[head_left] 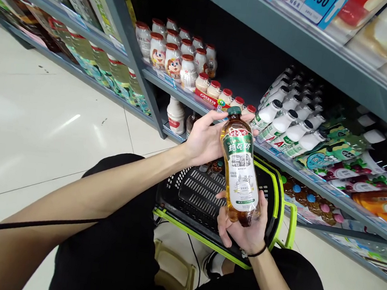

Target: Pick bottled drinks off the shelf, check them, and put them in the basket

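A brown drink bottle (pixel 241 178) with a green cap and a white-and-green label is held between both my hands, label facing up at me. My left hand (pixel 206 137) grips it near the neck, the thumb beside the cap and the other fingers hidden behind it. Around the bottle's base curl the fingers of my right hand (pixel 245 231), which has a black band at the wrist. Below the bottle is a black shopping basket (pixel 195 191) with a lime-green rim; small bottles show partly at its far side.
Ahead, a grey shelf (pixel 264 159) carries small white red-capped bottles (pixel 172 62), a red-banded pack (pixel 212 94) and white black-capped bottles (pixel 278 124). An upper shelf edge (pixel 296 24) juts out at the top right. A cream stool (pixel 174 265) shows between my legs.
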